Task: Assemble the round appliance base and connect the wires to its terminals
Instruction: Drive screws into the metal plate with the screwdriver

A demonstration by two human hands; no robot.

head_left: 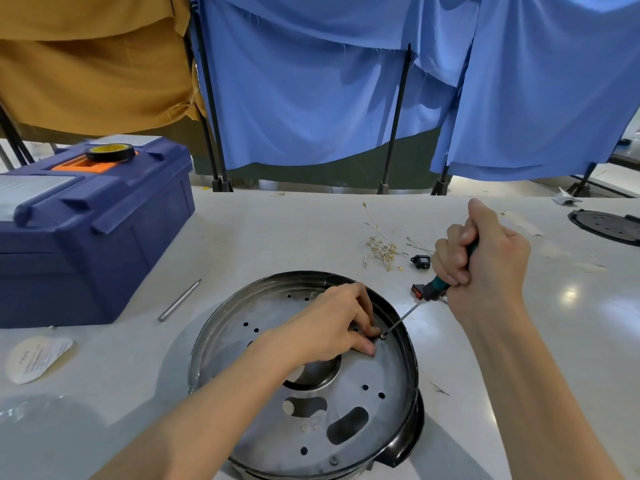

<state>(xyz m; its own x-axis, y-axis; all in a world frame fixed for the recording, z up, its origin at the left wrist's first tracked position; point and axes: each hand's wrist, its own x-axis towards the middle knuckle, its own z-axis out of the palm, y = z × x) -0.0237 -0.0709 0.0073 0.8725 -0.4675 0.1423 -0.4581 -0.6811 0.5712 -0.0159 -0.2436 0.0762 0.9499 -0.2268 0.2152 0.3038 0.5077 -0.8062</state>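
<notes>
R hand (485,258) grips screwdriver (437,288), tip on base (381,375)

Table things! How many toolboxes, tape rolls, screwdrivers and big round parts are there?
Toolbox: 1
Tape roll: 1, on top of the toolbox
Screwdriver: 1, gripped by the right hand
Big round parts: 2, the metal base and a black disc at the table's right edge
Total: 5

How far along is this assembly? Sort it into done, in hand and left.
Done: the plate sits in the round base, near screw fitted. In hand: the right hand holds a screwdriver on a second screw the left hand steadies. Left: the wires lie loose on the table.
</notes>
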